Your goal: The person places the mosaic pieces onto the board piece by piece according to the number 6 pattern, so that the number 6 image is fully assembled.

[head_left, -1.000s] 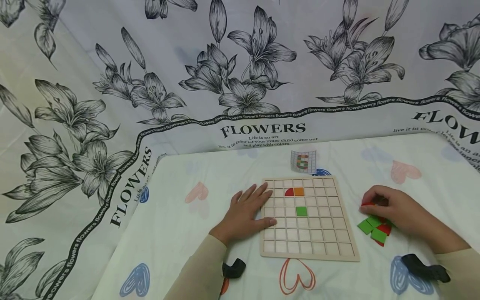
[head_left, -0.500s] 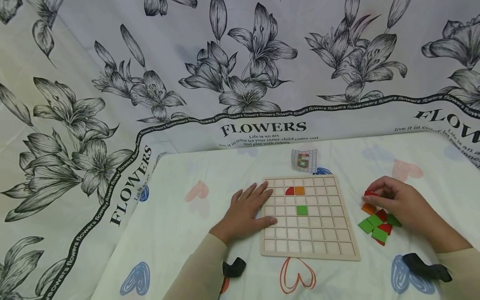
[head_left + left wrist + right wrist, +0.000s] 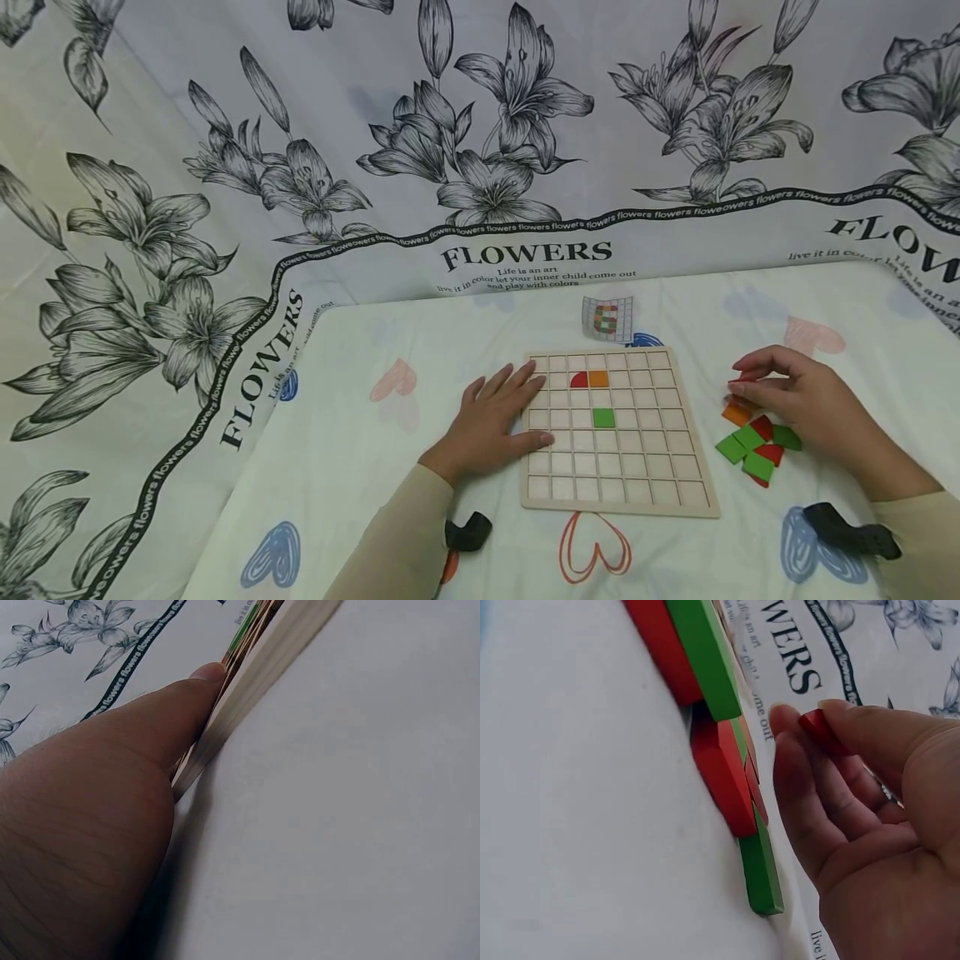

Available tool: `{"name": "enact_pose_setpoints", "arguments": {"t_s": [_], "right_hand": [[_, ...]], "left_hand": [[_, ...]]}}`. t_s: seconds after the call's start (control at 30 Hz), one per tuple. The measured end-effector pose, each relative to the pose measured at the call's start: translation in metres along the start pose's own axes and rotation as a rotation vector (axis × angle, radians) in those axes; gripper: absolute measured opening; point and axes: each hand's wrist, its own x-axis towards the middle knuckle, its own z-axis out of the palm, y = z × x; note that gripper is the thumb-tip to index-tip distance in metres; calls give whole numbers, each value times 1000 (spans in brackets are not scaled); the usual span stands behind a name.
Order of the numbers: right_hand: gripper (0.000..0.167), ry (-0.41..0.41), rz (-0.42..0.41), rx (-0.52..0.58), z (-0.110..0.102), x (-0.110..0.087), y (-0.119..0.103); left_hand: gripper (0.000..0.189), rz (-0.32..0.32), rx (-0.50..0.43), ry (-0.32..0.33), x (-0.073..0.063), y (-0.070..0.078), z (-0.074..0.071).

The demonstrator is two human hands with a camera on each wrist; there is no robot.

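Observation:
Flat on the cloth lies a wooden grid board (image 3: 645, 442) holding a red rounded tile (image 3: 580, 380), an orange square tile (image 3: 597, 379) and a green square tile (image 3: 603, 418). My left hand (image 3: 483, 429) rests on its left edge with fingers spread; in the left wrist view the thumb (image 3: 187, 705) lies against the board's side. My right hand (image 3: 806, 400) pinches a red tile (image 3: 826, 733) between thumb and fingertips, off the board's right side. Just below that hand is a loose pile of green tiles (image 3: 730, 450), red tiles (image 3: 769, 454) and an orange tile (image 3: 737, 412).
A small pattern card (image 3: 608, 318) printed with a coloured grid figure sits behind the board. Black wrist straps (image 3: 468, 533) show at both sleeves. A flower-printed curtain (image 3: 495, 125) hangs behind the heart-patterned tablecloth (image 3: 360, 492).
My right hand has lifted slightly up and away from the pile with the red tile pinched, uncovering the orange tile and more green. The left hand stays on the board.

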Motion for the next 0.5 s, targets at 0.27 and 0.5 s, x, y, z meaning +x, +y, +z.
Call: {"name": "enact_pose_setpoints", "arguments": {"t_s": [0.27,0.5], "right_hand": [[27,21,-35,1,1,-1,0],[23,36,-40,-9,3,-2,-4]], "left_hand": [[91,11,-3,-3,-1,0,-2],[90,7,-4,-7,-1,-1,-2]]}}
